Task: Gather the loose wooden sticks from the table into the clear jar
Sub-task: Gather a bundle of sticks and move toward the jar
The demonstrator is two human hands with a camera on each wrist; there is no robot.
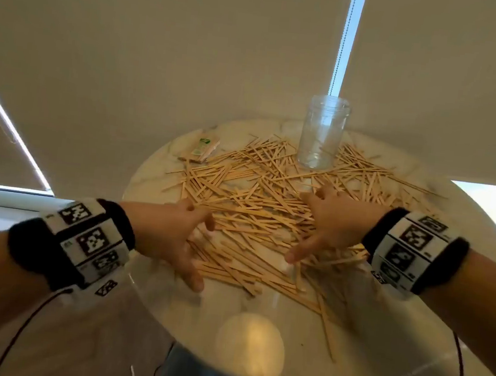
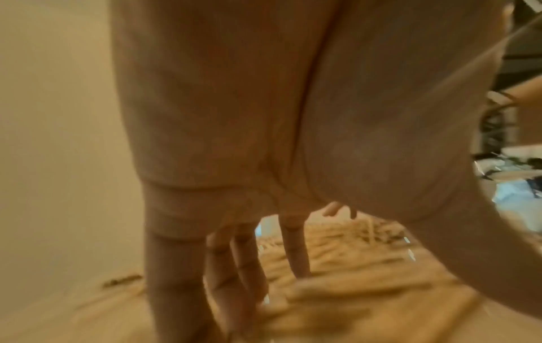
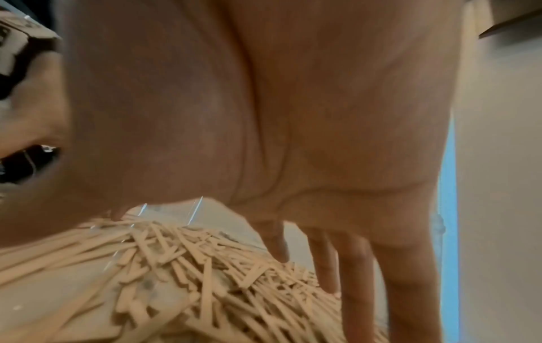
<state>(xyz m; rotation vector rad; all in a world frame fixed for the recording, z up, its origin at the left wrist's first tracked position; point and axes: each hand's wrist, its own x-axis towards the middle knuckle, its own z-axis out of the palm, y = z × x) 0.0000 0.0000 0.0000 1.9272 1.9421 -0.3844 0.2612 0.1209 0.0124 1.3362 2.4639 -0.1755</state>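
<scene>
A wide scatter of thin wooden sticks covers the middle of a round marble table. An empty clear jar stands upright at the far side among them. My left hand is spread open at the left edge of the pile, its fingers straight and pointing down at the sticks. At the right edge my right hand is open too, with its fingers reaching into the sticks. Neither hand holds anything.
A small paper packet with green print lies at the table's far left. A few sticks trail toward the near right. Window blinds hang right behind the table. The near edge reflects a lamp.
</scene>
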